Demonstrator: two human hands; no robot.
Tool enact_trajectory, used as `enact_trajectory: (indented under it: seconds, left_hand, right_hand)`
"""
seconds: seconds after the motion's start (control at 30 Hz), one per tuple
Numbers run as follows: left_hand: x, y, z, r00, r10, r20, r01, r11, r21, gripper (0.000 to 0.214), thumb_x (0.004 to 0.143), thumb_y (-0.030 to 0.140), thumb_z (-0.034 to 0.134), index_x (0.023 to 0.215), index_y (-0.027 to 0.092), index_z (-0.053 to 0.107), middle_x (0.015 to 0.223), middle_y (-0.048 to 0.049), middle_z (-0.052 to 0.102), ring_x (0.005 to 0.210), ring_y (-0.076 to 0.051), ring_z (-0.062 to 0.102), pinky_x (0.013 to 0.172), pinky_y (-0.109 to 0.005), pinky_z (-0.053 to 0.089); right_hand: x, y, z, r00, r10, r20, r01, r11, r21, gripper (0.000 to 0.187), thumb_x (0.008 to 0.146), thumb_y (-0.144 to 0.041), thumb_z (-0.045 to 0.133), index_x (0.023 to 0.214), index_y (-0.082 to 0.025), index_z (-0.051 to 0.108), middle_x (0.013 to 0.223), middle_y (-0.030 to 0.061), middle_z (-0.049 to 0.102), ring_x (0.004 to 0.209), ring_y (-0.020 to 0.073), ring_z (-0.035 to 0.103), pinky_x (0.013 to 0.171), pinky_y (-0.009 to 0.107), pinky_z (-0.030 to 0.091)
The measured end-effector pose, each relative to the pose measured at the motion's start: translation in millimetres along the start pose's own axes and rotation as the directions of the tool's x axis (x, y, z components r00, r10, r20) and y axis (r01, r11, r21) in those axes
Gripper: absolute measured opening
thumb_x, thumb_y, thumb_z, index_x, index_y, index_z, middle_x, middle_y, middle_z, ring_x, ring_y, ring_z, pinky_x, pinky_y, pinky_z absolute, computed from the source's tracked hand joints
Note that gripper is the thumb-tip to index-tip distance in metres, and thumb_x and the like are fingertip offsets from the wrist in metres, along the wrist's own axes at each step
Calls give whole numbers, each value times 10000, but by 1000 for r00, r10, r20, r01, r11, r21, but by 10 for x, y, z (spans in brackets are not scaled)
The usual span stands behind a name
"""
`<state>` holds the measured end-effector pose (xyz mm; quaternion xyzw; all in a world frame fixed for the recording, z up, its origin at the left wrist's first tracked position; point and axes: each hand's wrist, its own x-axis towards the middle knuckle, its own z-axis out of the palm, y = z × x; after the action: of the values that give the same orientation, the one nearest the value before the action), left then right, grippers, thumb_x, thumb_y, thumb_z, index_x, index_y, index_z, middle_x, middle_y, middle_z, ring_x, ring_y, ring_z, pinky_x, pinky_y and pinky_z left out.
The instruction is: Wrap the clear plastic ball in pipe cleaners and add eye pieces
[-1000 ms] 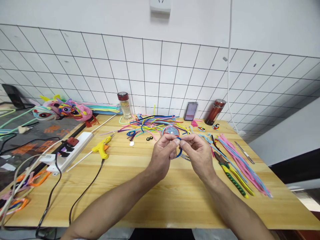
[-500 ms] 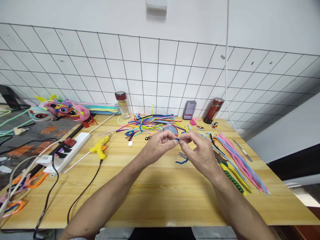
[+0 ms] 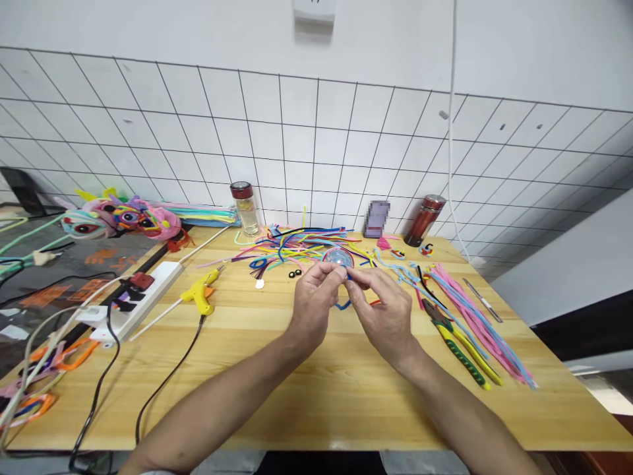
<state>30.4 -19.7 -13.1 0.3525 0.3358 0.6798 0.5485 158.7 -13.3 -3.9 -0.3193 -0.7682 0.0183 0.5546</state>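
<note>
Above the middle of the table, my left hand (image 3: 317, 295) and my right hand (image 3: 382, 307) meet at the fingertips. Both are closed in a pinch on a blue pipe cleaner (image 3: 343, 305), whose loose end shows bent below the fingers. Most of the pinched part is hidden by my thumbs. Just behind my hands sits a round clear container (image 3: 338, 257). A heap of coloured pipe cleaners (image 3: 297, 244) spreads behind and to the left of it. Two small black rings (image 3: 295, 273) and a white disc (image 3: 260, 284) lie left of my left hand.
To the right lie green-yellow pliers (image 3: 457, 346), pink and blue pipe cleaners (image 3: 482, 316) and a pen-like tool (image 3: 482, 300). A yellow glue gun (image 3: 200, 292) and a white power strip (image 3: 141, 303) occupy the left. A glass bottle (image 3: 244, 210), a phone (image 3: 377, 219) and a red flask (image 3: 425, 221) stand behind.
My hands have drawn a little closer together, and my left hand has tilted more upright. The blue pipe cleaner's loose end now hangs between them, further left than before.
</note>
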Motion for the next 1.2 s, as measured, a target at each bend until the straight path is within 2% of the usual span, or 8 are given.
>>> enact_trajectory:
  seconds: [0.13, 0.27, 0.43, 0.63, 0.77, 0.87, 1.0, 1.2]
  left_hand:
    - [-23, -86, 38, 999, -44, -17, 42, 992, -118, 345, 801, 461, 835, 870, 171, 662, 525, 101, 400, 484, -45, 300, 502, -189, 273]
    - [-8, -78, 51, 997, -74, 29, 76, 991, -106, 388, 768, 478, 859, 899, 170, 662, 537, 97, 423, 489, -47, 326, 505, -193, 268]
    - [76, 52, -41, 980, -113, 165, 95, 989, 114, 365, 754, 430, 850, 929, 166, 671, 634, 71, 487, 524, -54, 347, 518, -218, 261]
    - [182, 266, -141, 959, -79, 273, -22, 937, 348, 295, 771, 406, 802, 872, 163, 668, 644, 59, 495, 570, -78, 376, 573, -244, 297]
    - [213, 338, -157, 948, -93, 305, -50, 901, 431, 290, 761, 410, 785, 793, 166, 633, 691, 30, 544, 625, -98, 432, 602, -248, 321]
    - [227, 367, -167, 933, -115, 342, -57, 889, 454, 286, 758, 396, 790, 755, 164, 624, 709, 16, 577, 652, -106, 468, 634, -252, 354]
    - [232, 378, -169, 937, -119, 329, -34, 905, 424, 291, 740, 402, 828, 759, 160, 665, 681, 17, 589, 615, -98, 451, 610, -253, 352]
    - [176, 237, -126, 980, -58, 188, -6, 947, 323, 364, 731, 484, 837, 756, 157, 678, 602, 44, 520, 527, -70, 360, 521, -242, 288]
  right_hand:
    - [-34, 30, 70, 999, 16, -28, -16, 1000, 23, 225, 971, -137, 649, 1122, -239, 780, 960, 63, 811, 827, 183, 753, 754, 324, 612]
    - [27, 96, 1, 997, 83, -4, -83, 996, 27, 194, 951, -145, 676, 1072, -243, 793, 856, 30, 784, 737, 163, 708, 717, 307, 598]
    - [141, 154, -161, 995, 80, 61, -82, 996, 23, 207, 928, -104, 675, 1034, -229, 801, 888, 27, 789, 741, 148, 695, 718, 286, 575]
    - [157, 183, -219, 993, 10, 121, -5, 999, -39, 214, 924, -90, 667, 1017, -234, 795, 831, 19, 763, 724, 154, 687, 705, 295, 554]
    - [141, 175, -222, 985, -40, 171, 50, 997, -52, 242, 930, -65, 642, 1024, -236, 786, 854, 27, 769, 752, 161, 700, 711, 295, 555]
    - [139, 172, -232, 980, -27, 198, 43, 996, -77, 240, 931, -74, 645, 1035, -241, 782, 863, 29, 768, 748, 162, 697, 707, 296, 554]
    - [145, 167, -239, 986, 15, 164, -2, 997, -80, 207, 925, -103, 664, 1050, -231, 768, 858, 25, 764, 677, 143, 656, 672, 288, 540]
    - [133, 91, -191, 995, 45, 94, -40, 998, -54, 125, 938, -144, 661, 940, -224, 756, 762, 3, 722, 633, 131, 606, 620, 276, 503]
